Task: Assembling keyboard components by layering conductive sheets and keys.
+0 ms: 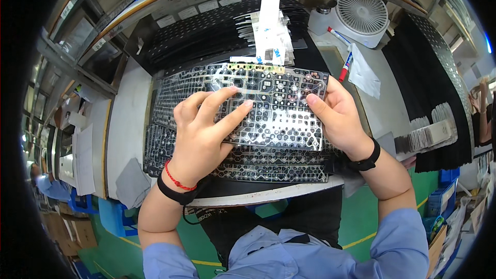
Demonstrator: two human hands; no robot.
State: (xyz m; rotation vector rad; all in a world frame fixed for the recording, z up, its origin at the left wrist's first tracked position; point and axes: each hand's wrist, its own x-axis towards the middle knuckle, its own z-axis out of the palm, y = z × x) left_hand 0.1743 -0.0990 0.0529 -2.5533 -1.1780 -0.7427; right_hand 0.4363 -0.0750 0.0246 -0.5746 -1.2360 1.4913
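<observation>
A glossy, black-and-clear keyboard membrane sheet (281, 129) is tilted up in front of me, over a stack of similar sheets (268, 170) on the bench. My right hand (338, 113) grips its right edge, thumb on top and the other fingers mostly hidden behind. My left hand (204, 124) rests spread across the left part, with two outstretched fingertips touching the surface. The left thumb is largely out of sight. Just beyond the top edge lies a pile of white adhesive strips (269, 31); a strip with a yellowish row sits along that edge.
Black perforated panels or strips (191, 36) stand behind the sheets. At back right are a white fan (361, 13), a white bottle (320, 19), red-and-white markers (346, 66) and a white cloth (366, 72). A grey cloth (133, 182) hangs at the left edge; grey pieces (429, 133) are stacked right.
</observation>
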